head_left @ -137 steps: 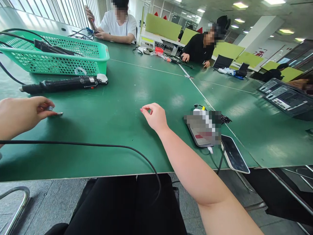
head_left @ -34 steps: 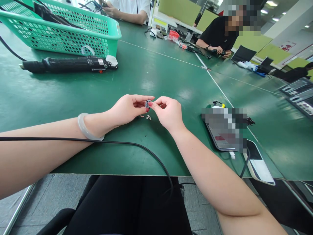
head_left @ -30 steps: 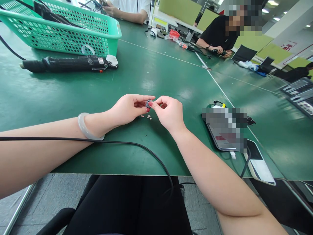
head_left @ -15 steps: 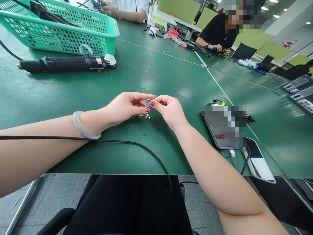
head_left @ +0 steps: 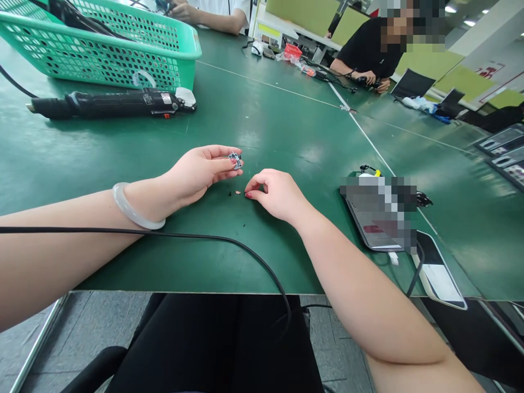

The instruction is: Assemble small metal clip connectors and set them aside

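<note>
Sitting at the near edge of the green table (head_left: 164, 267), the person has a black cable (head_left: 196, 236) running across the left forearm and curving down over the edge. To the near right lies a white-edged phone (head_left: 440, 273), just beside a larger dark device (head_left: 370, 218) with a blurred screen.

Farther in, the right hand (head_left: 278, 194) is low at the tabletop, thumb and forefinger drawn close together; from where I stand I cannot tell whether they pinch anything. Just left of those fingertips are a tiny copper-coloured piece (head_left: 238, 192) and a dark speck (head_left: 230, 194). Slightly farther and to the left, the left hand (head_left: 188, 174) pinches a small grey part (head_left: 235, 160) above the table between thumb and fingers.

I'd judge this a moment of fine handling, one hand steadying the part while the other deals with loose bits. Shifting anything so tiny calls for a light fingertip grip and a still left hand.

Beyond, at far left, a black cylindrical tool (head_left: 110, 105) lies in front of a green basket (head_left: 123, 49). Past that, a person in white (head_left: 216, 16) and another in black (head_left: 368, 49) are at the table's far side.
</note>
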Motion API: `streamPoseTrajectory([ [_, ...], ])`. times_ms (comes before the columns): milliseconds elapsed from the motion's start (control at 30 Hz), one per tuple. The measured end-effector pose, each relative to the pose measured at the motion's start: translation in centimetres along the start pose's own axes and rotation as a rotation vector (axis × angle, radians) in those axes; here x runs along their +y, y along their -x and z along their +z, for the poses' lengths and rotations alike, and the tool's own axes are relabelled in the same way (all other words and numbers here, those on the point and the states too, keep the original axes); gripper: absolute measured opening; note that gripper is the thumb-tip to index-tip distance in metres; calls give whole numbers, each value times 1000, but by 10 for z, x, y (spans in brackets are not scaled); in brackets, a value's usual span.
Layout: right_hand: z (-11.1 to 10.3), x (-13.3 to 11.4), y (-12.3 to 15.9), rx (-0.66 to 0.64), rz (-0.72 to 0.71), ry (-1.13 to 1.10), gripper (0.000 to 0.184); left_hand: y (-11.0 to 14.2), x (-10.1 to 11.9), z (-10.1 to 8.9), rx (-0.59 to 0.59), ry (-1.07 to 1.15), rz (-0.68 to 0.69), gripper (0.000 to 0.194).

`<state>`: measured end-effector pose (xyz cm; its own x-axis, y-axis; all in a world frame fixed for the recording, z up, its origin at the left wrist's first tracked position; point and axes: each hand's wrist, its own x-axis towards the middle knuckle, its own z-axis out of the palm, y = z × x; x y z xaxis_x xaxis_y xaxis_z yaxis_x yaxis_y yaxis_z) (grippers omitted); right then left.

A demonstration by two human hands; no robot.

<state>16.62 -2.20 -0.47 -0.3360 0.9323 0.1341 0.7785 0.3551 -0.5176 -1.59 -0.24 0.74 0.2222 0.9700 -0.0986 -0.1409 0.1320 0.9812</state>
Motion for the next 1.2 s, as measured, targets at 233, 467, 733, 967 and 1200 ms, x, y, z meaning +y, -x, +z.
streamPoseTrajectory([
  [233,0,2,-1,73,-6,-95,11,-2,-3,-3,-83,-19,-62,33],
  [467,2,-4,-1,337,-5,-372,9,2,-4,0,-144,-152,-21,28],
  [733,10,-16,1,504,-181,-103,22,3,-4,1,-138,-267,50,26],
  [967,11,-15,1,507,-277,166,28,4,-2,4,-106,-151,-14,20],
  [1200,10,-16,2,529,-279,204,31,1,-5,0,-150,16,-65,16],
])
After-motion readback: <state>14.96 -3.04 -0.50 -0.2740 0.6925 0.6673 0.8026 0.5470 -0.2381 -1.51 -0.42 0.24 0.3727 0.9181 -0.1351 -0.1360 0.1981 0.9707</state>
